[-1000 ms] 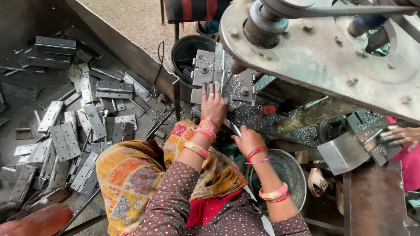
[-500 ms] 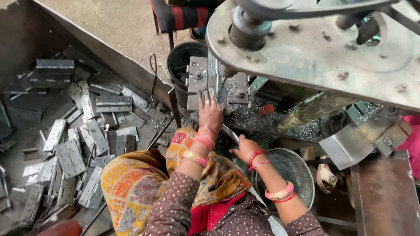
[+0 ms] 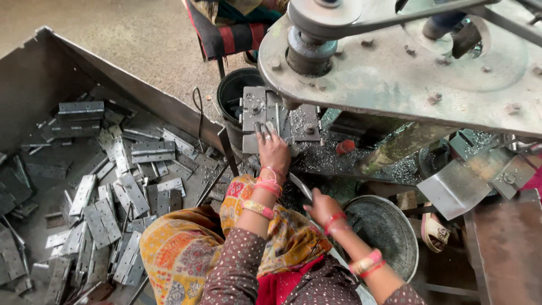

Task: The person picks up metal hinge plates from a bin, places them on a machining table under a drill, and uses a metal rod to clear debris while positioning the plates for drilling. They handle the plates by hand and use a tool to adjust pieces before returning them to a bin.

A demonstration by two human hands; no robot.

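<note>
Now my left hand (image 3: 274, 149) lies flat, fingers (image 3: 266, 131) spread on the hinge plate (image 3: 258, 116) at twelve o'clock; right hand (image 3: 323, 208) grips a rod (image 3: 299, 186).

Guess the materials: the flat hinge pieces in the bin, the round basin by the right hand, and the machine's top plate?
Hinge pieces: likely steel, bare dull grey with a slight sheen, with punched holes and knuckle edges. Round basin: seems sheet metal, grey, matte and scuffed inside, with a thin rolled rim. Machine top plate: thick steel or iron, worn grey-green with rusty patches and bolt heads.
</note>
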